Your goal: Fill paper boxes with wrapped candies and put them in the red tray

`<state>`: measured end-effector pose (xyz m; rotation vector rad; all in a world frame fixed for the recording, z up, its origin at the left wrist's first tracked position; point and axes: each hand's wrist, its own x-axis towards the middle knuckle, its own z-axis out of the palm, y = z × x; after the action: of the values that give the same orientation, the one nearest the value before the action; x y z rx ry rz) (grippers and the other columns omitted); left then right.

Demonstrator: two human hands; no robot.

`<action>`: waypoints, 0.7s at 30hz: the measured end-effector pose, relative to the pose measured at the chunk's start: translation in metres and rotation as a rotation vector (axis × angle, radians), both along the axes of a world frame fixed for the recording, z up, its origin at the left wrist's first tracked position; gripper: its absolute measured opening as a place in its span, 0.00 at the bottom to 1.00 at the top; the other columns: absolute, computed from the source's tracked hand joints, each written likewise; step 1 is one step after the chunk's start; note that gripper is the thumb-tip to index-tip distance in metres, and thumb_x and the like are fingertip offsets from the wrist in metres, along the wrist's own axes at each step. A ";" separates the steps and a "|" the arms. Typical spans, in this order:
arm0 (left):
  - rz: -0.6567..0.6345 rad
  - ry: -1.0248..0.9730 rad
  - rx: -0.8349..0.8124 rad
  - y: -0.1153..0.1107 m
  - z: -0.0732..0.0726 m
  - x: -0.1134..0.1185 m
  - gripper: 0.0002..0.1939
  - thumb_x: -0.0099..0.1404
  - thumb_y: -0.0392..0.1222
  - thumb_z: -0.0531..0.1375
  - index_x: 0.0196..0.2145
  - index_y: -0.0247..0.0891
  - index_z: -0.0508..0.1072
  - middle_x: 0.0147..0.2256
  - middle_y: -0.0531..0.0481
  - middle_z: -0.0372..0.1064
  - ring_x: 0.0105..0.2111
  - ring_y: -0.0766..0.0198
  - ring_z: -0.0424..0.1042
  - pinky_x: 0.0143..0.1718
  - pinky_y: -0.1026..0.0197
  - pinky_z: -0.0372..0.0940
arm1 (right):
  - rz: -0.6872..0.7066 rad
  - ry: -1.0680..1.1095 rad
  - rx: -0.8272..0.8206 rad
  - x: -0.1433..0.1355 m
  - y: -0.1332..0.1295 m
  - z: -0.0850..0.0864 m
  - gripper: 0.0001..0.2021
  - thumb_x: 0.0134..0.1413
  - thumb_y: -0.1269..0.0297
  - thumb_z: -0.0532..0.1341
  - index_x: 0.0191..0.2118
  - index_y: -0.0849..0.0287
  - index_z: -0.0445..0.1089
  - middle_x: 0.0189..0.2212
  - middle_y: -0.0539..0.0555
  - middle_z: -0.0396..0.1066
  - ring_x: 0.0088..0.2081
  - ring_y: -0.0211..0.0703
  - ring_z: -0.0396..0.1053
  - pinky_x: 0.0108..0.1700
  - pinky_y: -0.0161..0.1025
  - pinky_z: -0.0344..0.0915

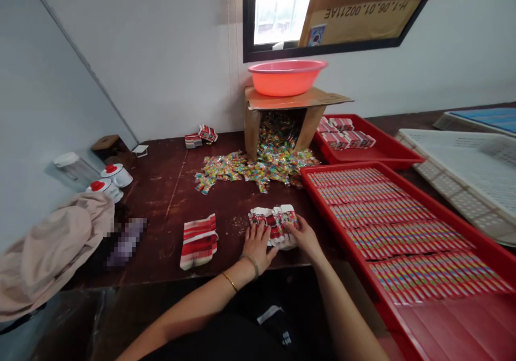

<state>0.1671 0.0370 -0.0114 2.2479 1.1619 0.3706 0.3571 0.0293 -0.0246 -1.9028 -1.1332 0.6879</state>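
Note:
A row of small red-and-white cartons [276, 232] lies at the table's front edge, directly before me. My left hand [258, 247] rests on the left part of this row, fingers stretched out and a little apart. At the right end, my right hand [305, 237] has its thumb and fingers about a carton; the undersides of the fingers are hidden. Left of my hands is a stack of flat red-and-white carton blanks [199, 241]. Behind the row, small wrapped candies [262, 168] spill from an open cardboard box [252, 129] lying on its side.
A red tray [447, 326] at right holds rows of filled cartons. Behind it, another red tray [387, 148] holds more cartons, beside a white perforated crate [463, 156]. A pink basin [284, 81] sits atop the cardboard box. Lidded mugs [121, 176] and beige cloth [68, 242] are at left.

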 end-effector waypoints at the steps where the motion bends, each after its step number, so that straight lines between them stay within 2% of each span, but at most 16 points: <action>1: -0.013 0.000 0.008 -0.002 -0.003 0.007 0.34 0.61 0.55 0.55 0.62 0.42 0.57 0.67 0.44 0.40 0.66 0.40 0.37 0.64 0.37 0.34 | -0.022 -0.033 0.004 0.002 -0.004 0.000 0.31 0.48 0.50 0.60 0.55 0.63 0.62 0.49 0.66 0.70 0.50 0.58 0.69 0.50 0.53 0.65; 4: -0.035 -0.019 0.012 -0.011 -0.005 0.021 0.34 0.59 0.55 0.57 0.62 0.47 0.58 0.67 0.47 0.39 0.66 0.38 0.34 0.63 0.35 0.30 | -0.072 -0.230 -0.014 0.004 -0.012 0.000 0.36 0.45 0.48 0.62 0.57 0.64 0.59 0.56 0.72 0.60 0.57 0.70 0.58 0.53 0.64 0.57; 6: -0.040 -0.022 0.013 -0.018 0.000 0.023 0.36 0.59 0.54 0.58 0.63 0.48 0.55 0.67 0.47 0.40 0.66 0.39 0.34 0.63 0.35 0.29 | -0.085 -0.425 -0.043 0.004 -0.016 -0.001 0.35 0.49 0.48 0.59 0.59 0.65 0.58 0.57 0.74 0.57 0.56 0.74 0.57 0.49 0.67 0.58; 9: -0.067 -0.004 0.076 -0.024 0.017 0.002 0.36 0.59 0.52 0.58 0.63 0.48 0.53 0.67 0.47 0.41 0.66 0.44 0.35 0.63 0.36 0.30 | -0.082 -0.603 -0.062 0.009 -0.020 -0.002 0.32 0.55 0.48 0.54 0.60 0.65 0.56 0.56 0.75 0.58 0.53 0.71 0.60 0.46 0.64 0.61; 11: -0.046 0.009 0.166 -0.022 0.030 -0.029 0.33 0.60 0.50 0.58 0.62 0.48 0.55 0.67 0.48 0.40 0.66 0.47 0.36 0.64 0.38 0.32 | -0.075 -0.624 -0.074 0.014 -0.024 0.001 0.32 0.56 0.47 0.52 0.59 0.67 0.57 0.54 0.76 0.60 0.52 0.70 0.62 0.45 0.62 0.62; 13: 0.087 0.016 0.258 -0.013 0.043 -0.074 0.29 0.61 0.49 0.57 0.60 0.48 0.59 0.66 0.48 0.43 0.66 0.48 0.37 0.65 0.41 0.34 | -0.083 -0.651 -0.071 0.016 -0.029 0.009 0.32 0.57 0.47 0.52 0.58 0.69 0.59 0.53 0.76 0.60 0.51 0.71 0.62 0.44 0.62 0.62; 15: 0.318 0.028 0.327 0.002 0.051 -0.125 0.27 0.62 0.48 0.57 0.59 0.45 0.61 0.65 0.46 0.46 0.66 0.49 0.40 0.64 0.42 0.39 | -0.115 -0.695 0.000 0.012 -0.029 0.019 0.30 0.58 0.48 0.52 0.57 0.68 0.60 0.54 0.75 0.59 0.52 0.72 0.60 0.46 0.64 0.61; 17: 0.569 0.038 0.332 0.016 0.051 -0.175 0.26 0.62 0.48 0.57 0.57 0.42 0.63 0.63 0.42 0.49 0.64 0.48 0.46 0.62 0.42 0.46 | -0.091 -0.678 0.131 -0.004 -0.023 0.028 0.28 0.58 0.49 0.53 0.56 0.65 0.62 0.55 0.73 0.59 0.54 0.71 0.58 0.49 0.65 0.58; 19: 0.718 -0.014 0.243 0.025 0.045 -0.214 0.26 0.62 0.49 0.56 0.56 0.39 0.63 0.60 0.40 0.55 0.61 0.49 0.54 0.60 0.44 0.53 | 0.092 -0.520 0.235 -0.035 -0.011 0.030 0.24 0.58 0.51 0.53 0.55 0.61 0.64 0.53 0.69 0.63 0.54 0.64 0.61 0.52 0.61 0.59; 21: 0.774 -0.105 0.080 0.027 0.036 -0.235 0.27 0.62 0.50 0.56 0.56 0.36 0.63 0.56 0.38 0.60 0.54 0.52 0.64 0.55 0.48 0.60 | 0.377 -0.291 0.260 -0.080 0.002 0.025 0.21 0.59 0.53 0.52 0.53 0.58 0.66 0.50 0.64 0.68 0.52 0.57 0.65 0.54 0.54 0.62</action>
<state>-0.0678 0.0643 0.0243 1.7238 1.9518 0.8278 0.2771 0.0314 0.0004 -1.6162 -1.7059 0.4383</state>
